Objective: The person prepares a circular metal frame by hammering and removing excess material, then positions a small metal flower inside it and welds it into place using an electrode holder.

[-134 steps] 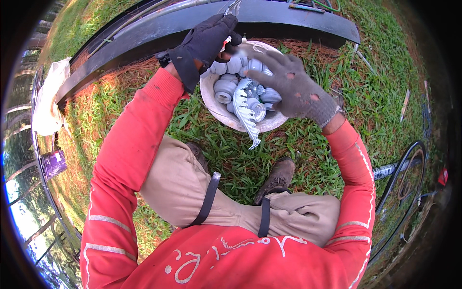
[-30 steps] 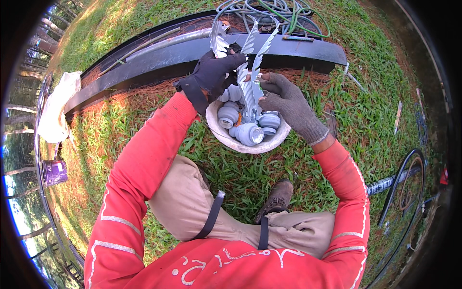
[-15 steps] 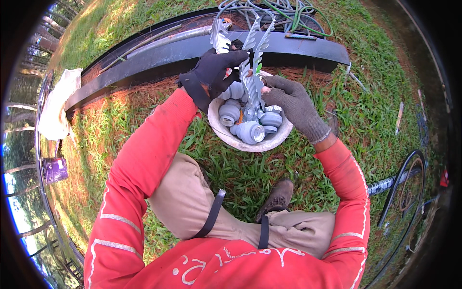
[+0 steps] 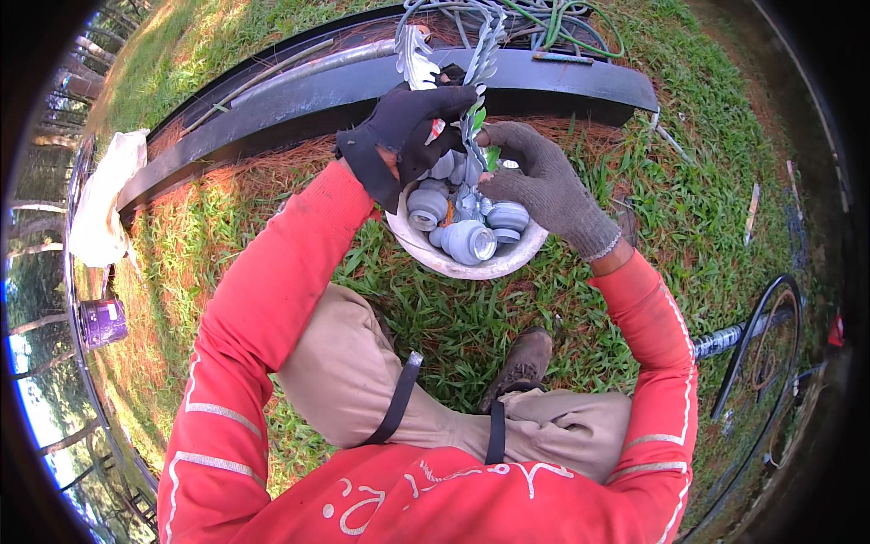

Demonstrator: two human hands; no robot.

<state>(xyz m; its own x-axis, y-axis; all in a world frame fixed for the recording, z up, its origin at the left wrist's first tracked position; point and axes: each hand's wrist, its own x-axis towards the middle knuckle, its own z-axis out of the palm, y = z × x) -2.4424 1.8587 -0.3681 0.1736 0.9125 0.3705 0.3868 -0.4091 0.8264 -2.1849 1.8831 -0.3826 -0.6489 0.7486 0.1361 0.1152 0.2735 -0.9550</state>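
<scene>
My left hand (image 4: 408,131), in a black glove, is closed around silvery leaf-shaped metal ornaments; a broad curled one (image 4: 416,62) sticks up beyond the fingers. Upright between both hands stands a long, narrow metal leaf strip (image 4: 480,68) with notched edges and a bright green patch. My right hand (image 4: 544,177), in a grey-brown knit glove, is closed at the strip's right side, its fingertips partly hidden. Below them is a white round tub (image 4: 444,265). Several grey ringed, knob-like fittings (image 4: 468,243) lie in it, partly covered by the hands and strip.
A long dark metal beam (image 4: 272,118) lies beyond the tub, with a pipe and coiled hoses (image 4: 544,23) behind it. A white sack (image 4: 111,195) and a purple bucket (image 4: 103,322) are at the left. A black wheel-like hoop (image 4: 775,335) is at the right.
The long leaf strips, spread apart before, now overlap closely. My right hand has shifted slightly left and up along them. More of the green patch shows.
</scene>
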